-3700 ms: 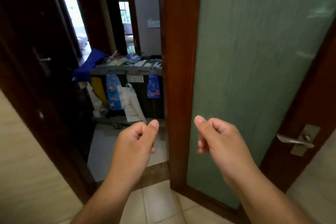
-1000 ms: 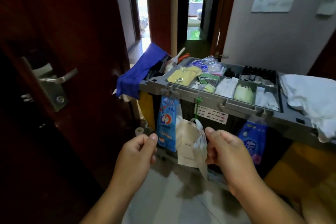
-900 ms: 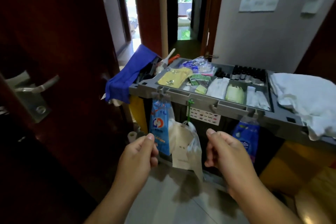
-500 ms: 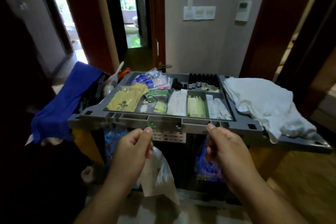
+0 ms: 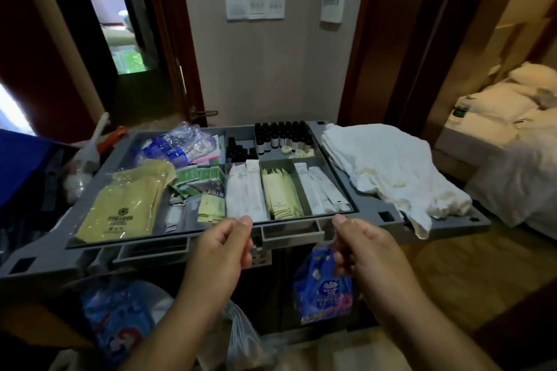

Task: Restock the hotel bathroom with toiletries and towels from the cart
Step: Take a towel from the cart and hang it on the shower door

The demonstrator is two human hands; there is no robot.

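Note:
A grey housekeeping cart stands right in front of me. Its top tray holds yellow-green packets, white sachets, pale yellow sachets, small dark bottles and a bag of plastic water bottles. White towels lie piled on the tray's right side. My left hand and my right hand hover at the tray's near edge. Both have curled fingers with the thumb on top and hold nothing.
A blue packet and a clear plastic bag hang from the cart's front. A blue cloth drapes at the left. Behind are a grey wall with switches, a dark doorway at the left and a bed at the right.
I have walked from the bathroom door up to the cart, which now fills the view from above. Both hands stayed curled in front of me and reached the tray's near edge.

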